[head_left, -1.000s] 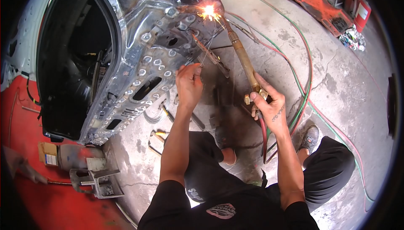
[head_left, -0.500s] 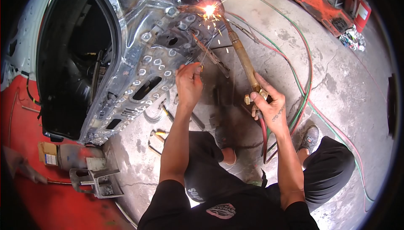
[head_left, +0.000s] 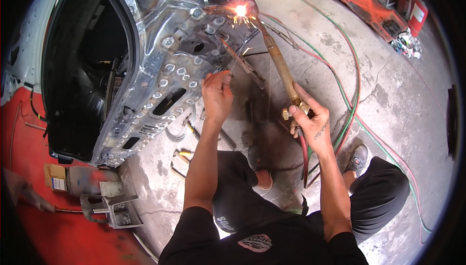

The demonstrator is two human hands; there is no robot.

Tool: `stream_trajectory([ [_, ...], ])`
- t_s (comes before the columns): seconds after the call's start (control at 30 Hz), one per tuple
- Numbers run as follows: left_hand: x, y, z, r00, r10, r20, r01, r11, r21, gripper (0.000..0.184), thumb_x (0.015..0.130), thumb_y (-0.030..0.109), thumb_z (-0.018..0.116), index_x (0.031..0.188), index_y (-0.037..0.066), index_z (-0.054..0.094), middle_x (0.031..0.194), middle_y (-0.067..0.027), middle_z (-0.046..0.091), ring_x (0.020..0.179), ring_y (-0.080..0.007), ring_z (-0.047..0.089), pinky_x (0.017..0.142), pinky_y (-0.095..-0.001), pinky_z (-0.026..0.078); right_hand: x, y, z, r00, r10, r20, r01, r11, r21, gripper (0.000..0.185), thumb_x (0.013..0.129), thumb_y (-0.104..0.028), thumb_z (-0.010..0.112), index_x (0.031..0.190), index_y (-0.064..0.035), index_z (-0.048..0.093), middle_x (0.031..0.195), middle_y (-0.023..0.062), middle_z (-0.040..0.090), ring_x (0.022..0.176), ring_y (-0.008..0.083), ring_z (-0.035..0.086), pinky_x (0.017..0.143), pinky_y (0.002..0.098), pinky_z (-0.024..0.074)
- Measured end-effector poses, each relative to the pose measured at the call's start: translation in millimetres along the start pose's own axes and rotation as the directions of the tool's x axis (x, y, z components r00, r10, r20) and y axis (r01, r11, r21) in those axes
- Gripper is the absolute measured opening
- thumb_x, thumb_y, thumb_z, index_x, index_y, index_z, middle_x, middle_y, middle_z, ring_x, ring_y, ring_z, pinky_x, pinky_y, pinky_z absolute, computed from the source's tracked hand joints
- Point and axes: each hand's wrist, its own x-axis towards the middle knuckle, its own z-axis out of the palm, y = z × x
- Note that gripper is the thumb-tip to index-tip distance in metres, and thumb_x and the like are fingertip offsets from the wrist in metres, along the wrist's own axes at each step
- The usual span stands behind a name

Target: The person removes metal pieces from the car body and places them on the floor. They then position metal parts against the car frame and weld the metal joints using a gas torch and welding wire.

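My right hand is wrapped round the valve end of a brass torch, with hoses leaving its lower end. The torch tip points up to a bright flame with sparks at the edge of a bare metal car body panel. My left hand is closed in a pinch on a thin wire rod that slants up toward the flame. Clamping pliers hang from the panel just above my left hand.
Green and red hoses curve over the concrete floor on the right. A red metal piece and a fire extinguisher stand at the upper right. At the lower left are a metal bracket and a cardboard box.
Both hands and the torch have stayed nearly in place. The spray of sparks has changed shape, and the rod looks shorter above my left hand.
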Motion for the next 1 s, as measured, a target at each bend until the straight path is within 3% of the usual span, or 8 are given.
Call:
stream_trajectory([
  [0.07, 1.0, -1.9, 0.6, 0.999, 0.041, -0.019, -0.041, 0.999, 0.011, 0.011, 0.097, 0.003, 0.07, 0.104, -0.001, 0.077, 0.076, -0.0187, 0.068, 0.071, -0.034, 0.061, 0.084, -0.0426, 0.05, -0.1, -0.3, 0.1, 1.0, -0.001, 0.002, 0.001, 1.0, 0.002, 0.055, 0.1, -0.012, 0.072, 0.153, -0.0031, 0.057, 0.084, 0.0059, 0.069, 0.057, 0.0107, 0.063, 0.05, 0.0274, 0.0515],
  [0.17, 1.5, -2.0, 1.6, 0.999, 0.044, -0.03, -0.044, 0.999, 0.004, 0.011, 0.097, 0.002, 0.07, 0.104, -0.001, 0.077, 0.077, -0.0188, 0.068, 0.071, -0.0339, 0.06, 0.083, -0.0422, 0.05, -0.6, -1.7, 0.4, 1.0, 0.0, 0.004, 0.0, 1.0, 0.002, 0.055, 0.101, -0.012, 0.072, 0.153, -0.0032, 0.057, 0.084, 0.0058, 0.069, 0.058, 0.0107, 0.063, 0.05, 0.0273, 0.0515],
  [0.27, -0.4, -0.2, -0.3, 0.999, -0.027, 0.019, 0.028, 1.0, -0.012, 0.011, 0.095, 0.001, 0.067, 0.1, 0.001, 0.076, 0.09, -0.0167, 0.075, 0.082, -0.0377, 0.066, 0.089, -0.0457, 0.046, -0.8, -2.8, 0.4, 1.0, 0.008, 0.004, -0.008, 1.0, -0.001, 0.056, 0.101, -0.012, 0.072, 0.153, -0.0033, 0.057, 0.083, 0.0057, 0.069, 0.058, 0.0106, 0.063, 0.05, 0.0272, 0.0515],
  [0.37, 0.2, -0.3, 0.6, 0.999, 0.031, -0.017, -0.03, 0.999, 0.014, 0.011, 0.096, 0.002, 0.069, 0.104, -0.002, 0.076, 0.079, -0.0188, 0.069, 0.073, -0.0338, 0.062, 0.084, -0.042, 0.051, -0.7, -2.5, 0.0, 1.0, 0.01, 0.003, -0.01, 1.0, -0.003, 0.056, 0.101, -0.012, 0.072, 0.153, -0.0031, 0.056, 0.083, 0.0057, 0.069, 0.058, 0.0106, 0.063, 0.05, 0.0272, 0.0515],
  [1.0, 4.3, -1.9, 1.9, 0.999, 0.049, -0.016, -0.049, 0.998, 0.027, 0.011, 0.096, 0.003, 0.07, 0.104, -0.002, 0.076, 0.077, -0.0158, 0.068, 0.072, -0.0298, 0.06, 0.077, -0.0405, 0.049, -1.1, -1.8, -0.2, 1.0, 0.003, 0.004, -0.003, 1.0, 0.006, 0.055, 0.1, -0.012, 0.072, 0.152, -0.0027, 0.057, 0.083, 0.0063, 0.069, 0.057, 0.0113, 0.063, 0.05, 0.0276, 0.0514],
])
